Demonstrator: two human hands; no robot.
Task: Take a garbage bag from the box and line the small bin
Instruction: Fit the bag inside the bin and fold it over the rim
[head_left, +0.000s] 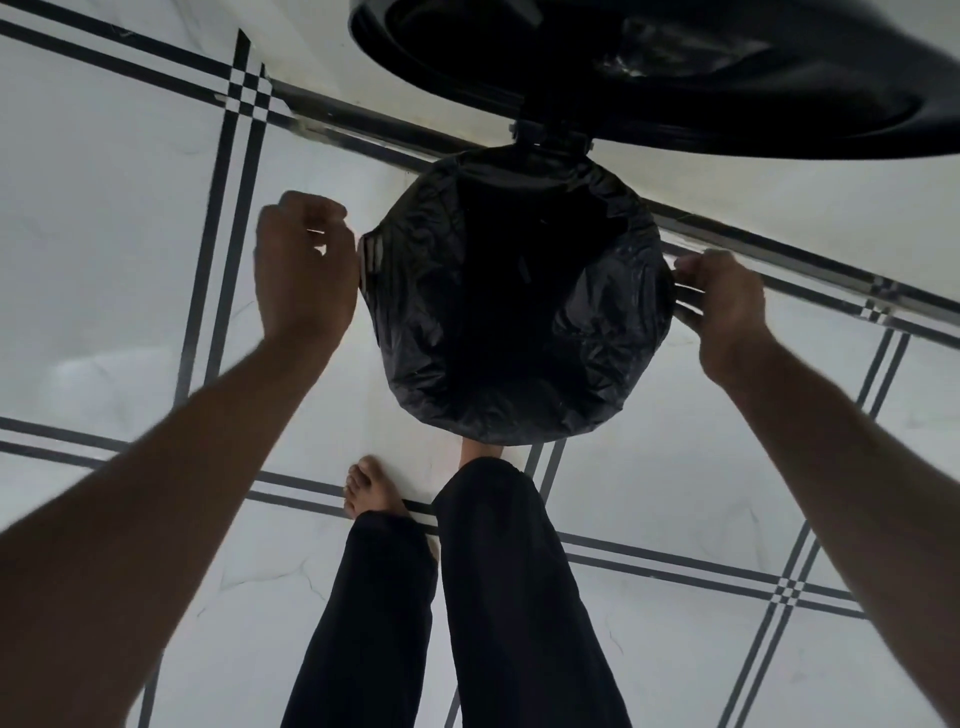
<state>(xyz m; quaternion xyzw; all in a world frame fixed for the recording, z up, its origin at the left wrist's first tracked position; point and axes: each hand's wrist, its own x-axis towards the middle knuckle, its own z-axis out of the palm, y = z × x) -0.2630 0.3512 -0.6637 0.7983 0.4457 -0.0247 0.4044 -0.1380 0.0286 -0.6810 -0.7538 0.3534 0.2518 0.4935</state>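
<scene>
A small round bin stands on the floor below me, its body hidden under a black garbage bag (613, 332) that is spread over the whole rim and sags into the dark inside. The bin's black lid (779, 88) is swung up at the top of the view on a hinge (550, 136). My left hand (304, 270) is curled at the bin's left edge, pinching the bag's edge there. My right hand (722, 306) is closed on the bag's edge at the right side of the rim. No box of bags is in view.
White floor tiles (104, 234) with dark double lines lie all around. A white wall with a metal strip (363, 130) runs diagonally behind the bin. My bare left foot (371, 488) stands on the floor; my right leg (498, 545) in dark trousers reaches under the bin's front.
</scene>
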